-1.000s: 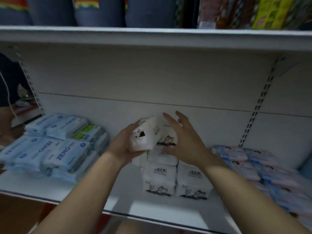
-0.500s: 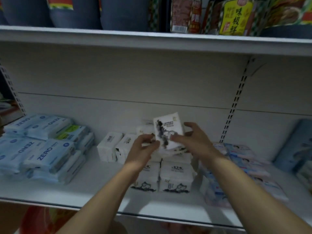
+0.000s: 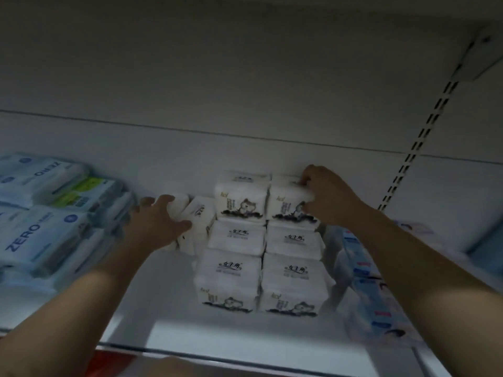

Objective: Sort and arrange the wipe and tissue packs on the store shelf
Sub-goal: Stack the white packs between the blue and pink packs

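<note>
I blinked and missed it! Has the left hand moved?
Yes. The left hand was over the white stack; now it grips a small white pack left of that stack.

Both arms are uncovered — the left forearm (image 3: 81, 303) and the right forearm (image 3: 424, 268) show bare skin along the whole length in view, from the lower corners of the picture up to the wrists, each slim and smooth in outline and widening toward the camera. The left hand (image 3: 158, 227) and the right hand (image 3: 329, 197) are bare as well, the knuckles of the right one standing out as a row of small bumps, the fingers (image 3: 163, 200) of the left one smeared by motion blur. Dim light and that blur hide the finer detail — nails and skin creases cannot be made out.
</note>
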Demonstrator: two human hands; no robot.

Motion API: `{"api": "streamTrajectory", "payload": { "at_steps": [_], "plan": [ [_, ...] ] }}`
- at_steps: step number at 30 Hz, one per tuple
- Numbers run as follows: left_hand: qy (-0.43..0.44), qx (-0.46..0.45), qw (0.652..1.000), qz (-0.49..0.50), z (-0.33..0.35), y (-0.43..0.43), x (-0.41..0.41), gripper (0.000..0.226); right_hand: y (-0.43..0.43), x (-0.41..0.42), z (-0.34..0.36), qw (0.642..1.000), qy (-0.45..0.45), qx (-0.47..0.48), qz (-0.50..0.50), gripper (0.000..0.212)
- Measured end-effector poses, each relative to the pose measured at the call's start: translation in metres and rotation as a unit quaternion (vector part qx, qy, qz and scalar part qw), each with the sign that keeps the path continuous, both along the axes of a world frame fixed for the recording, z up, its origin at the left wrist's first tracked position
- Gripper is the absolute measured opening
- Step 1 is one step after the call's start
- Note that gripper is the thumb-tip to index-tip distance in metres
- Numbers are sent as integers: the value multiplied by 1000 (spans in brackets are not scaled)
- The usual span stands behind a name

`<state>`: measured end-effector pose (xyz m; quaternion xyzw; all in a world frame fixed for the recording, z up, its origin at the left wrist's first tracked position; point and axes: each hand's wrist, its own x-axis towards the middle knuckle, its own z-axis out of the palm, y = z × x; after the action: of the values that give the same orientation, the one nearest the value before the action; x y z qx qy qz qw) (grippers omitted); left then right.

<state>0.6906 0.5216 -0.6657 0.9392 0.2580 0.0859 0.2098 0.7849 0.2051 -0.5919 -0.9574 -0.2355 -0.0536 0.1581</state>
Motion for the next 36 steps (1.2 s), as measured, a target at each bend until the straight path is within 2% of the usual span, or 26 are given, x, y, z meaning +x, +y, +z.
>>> {"api": "streamTrajectory", "payload": {
  "at_steps": [2, 4, 8, 13, 16, 22, 26, 29, 31, 33, 36],
  "plan": [
    [19, -12, 1000, -18, -6, 8, 4, 70, 3, 1, -10, 1000, -26, 8, 4, 44],
    [31, 0, 999, -41, -10, 13, 5, 53, 2, -2, -15, 999, -54, 5, 1, 44],
    [-17, -2, 997, -71, -14, 24, 7, 34, 1, -6, -13, 996, -85, -39, 0, 49],
    [-40, -70, 993, -82, -13, 29, 5, 37, 0, -21, -8, 990, -85, -111, -21, 59],
    [27, -62, 993, -93, -11, 26, 0, 62, 0, -36, -10, 990, -103, -87, -30, 66],
    [-104, -16, 994, -15, -9, 20, -23, 40, 20, -68, -10, 991, -136, 0, -12, 63],
    [-222, -92, 969, 54, 27, 24, -50, 28, 43, -94, -6, 989, -140, 45, 22, 61],
    [-297, -187, 934, 69, 74, 22, -73, 12, 63, -116, 4, 985, -66, 149, 58, 60],
    [-314, -293, 903, 30, 100, 13, -90, 8, 74, -131, 17, 965, 48, 252, 56, 61],
    [-312, -386, 868, -37, 117, 0, -105, 18, 80, -144, 31, 919, 199, 339, 37, 65],
    [-282, -487, 821, -95, 123, -26, -118, 21, 82, -159, 40, 810, 399, 428, 48, 70]
  ]
}}
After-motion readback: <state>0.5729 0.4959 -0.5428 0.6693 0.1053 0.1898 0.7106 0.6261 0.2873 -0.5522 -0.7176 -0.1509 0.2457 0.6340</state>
